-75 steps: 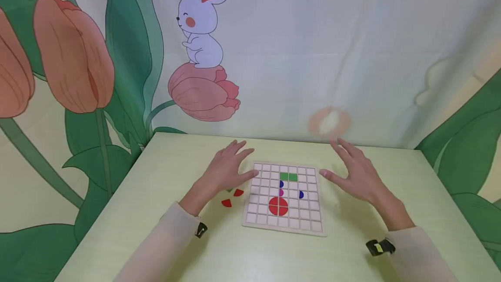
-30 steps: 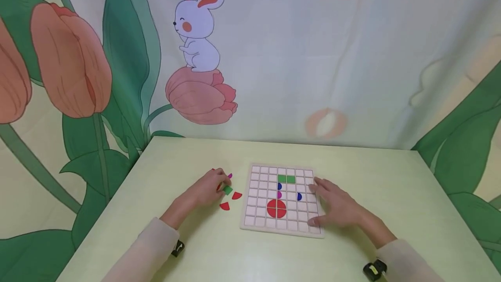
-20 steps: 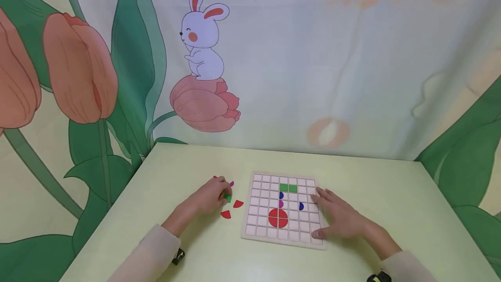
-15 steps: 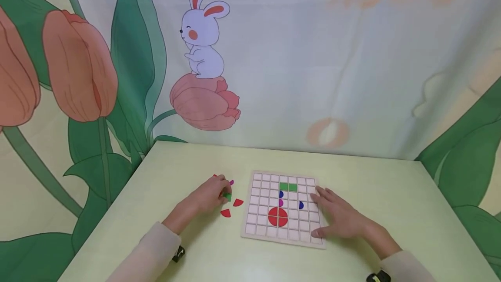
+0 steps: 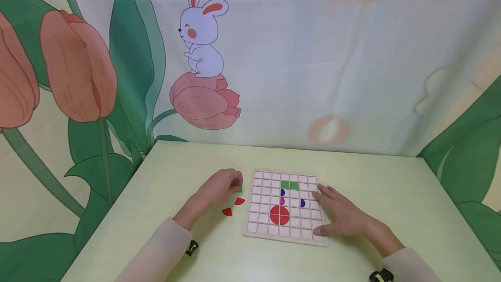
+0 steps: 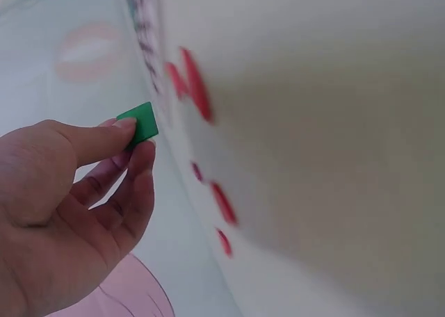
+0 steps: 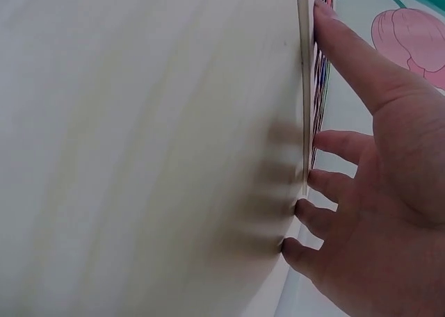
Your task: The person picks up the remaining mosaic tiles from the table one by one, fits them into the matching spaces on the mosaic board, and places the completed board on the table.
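Note:
Between thumb and fingers, my left hand [image 5: 221,186] pinches a green square tile [image 6: 143,124], raised off the table just left of the board. The pale square grid board [image 5: 263,229] lies flat, carrying two green squares [image 5: 289,185], two blue half-round pieces [image 5: 303,203], a magenta half-round piece [image 5: 282,201] and a red circle [image 5: 279,215] made of quarter pieces. My right hand [image 5: 344,214] rests along the board's right edge, fingers spread, with thumb and fingertips touching its rim in the right wrist view.
Loose red quarter pieces [image 5: 228,212] lie on the pale table [image 5: 289,264] left of the board. In the left wrist view, more red pieces [image 6: 224,204] and a small magenta piece [image 6: 197,171] are blurred. A printed curtain [image 5: 274,55] hangs behind the table.
My left hand came down from beside the board to the loose pieces, took the green tile, and has lifted it rightward toward the board. My right hand lowered onto the board's right edge and stays there.

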Tool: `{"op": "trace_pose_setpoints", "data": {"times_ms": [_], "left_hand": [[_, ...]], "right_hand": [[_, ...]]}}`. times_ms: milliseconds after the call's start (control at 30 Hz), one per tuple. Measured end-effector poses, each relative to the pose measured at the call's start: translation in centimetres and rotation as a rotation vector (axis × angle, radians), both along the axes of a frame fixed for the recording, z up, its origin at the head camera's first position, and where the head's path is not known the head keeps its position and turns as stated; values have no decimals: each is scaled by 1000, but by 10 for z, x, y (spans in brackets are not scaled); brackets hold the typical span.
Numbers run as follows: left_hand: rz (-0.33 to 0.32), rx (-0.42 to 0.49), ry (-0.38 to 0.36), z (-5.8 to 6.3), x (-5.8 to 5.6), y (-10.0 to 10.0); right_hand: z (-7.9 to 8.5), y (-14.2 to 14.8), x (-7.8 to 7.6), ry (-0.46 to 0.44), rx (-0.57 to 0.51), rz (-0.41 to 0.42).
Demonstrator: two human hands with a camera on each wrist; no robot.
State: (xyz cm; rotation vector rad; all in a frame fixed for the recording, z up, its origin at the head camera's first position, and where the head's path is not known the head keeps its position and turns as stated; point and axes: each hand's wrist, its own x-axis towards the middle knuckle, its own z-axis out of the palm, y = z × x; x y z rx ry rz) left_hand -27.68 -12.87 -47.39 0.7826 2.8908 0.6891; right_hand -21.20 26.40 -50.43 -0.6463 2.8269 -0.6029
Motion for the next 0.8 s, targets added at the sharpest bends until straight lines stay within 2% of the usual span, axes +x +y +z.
{"op": "trace_pose_setpoints", "data": {"times_ms": [133, 333, 567, 733, 800], "left_hand": [[-20, 85, -79, 9, -3, 22], [-30, 131, -75, 15, -13, 58], [-58, 194, -113, 10, -22, 100], [-61, 166, -171, 2, -28, 125], [-70, 148, -174, 0, -29, 133]], "right_hand": [[-1, -1, -1, -17, -14, 2], [2, 0, 0, -10, 13, -7], [3, 2, -1, -17, 18, -17], [-1, 4, -2, -16, -4, -13], [-3, 5, -2, -9, -18, -4]]}}
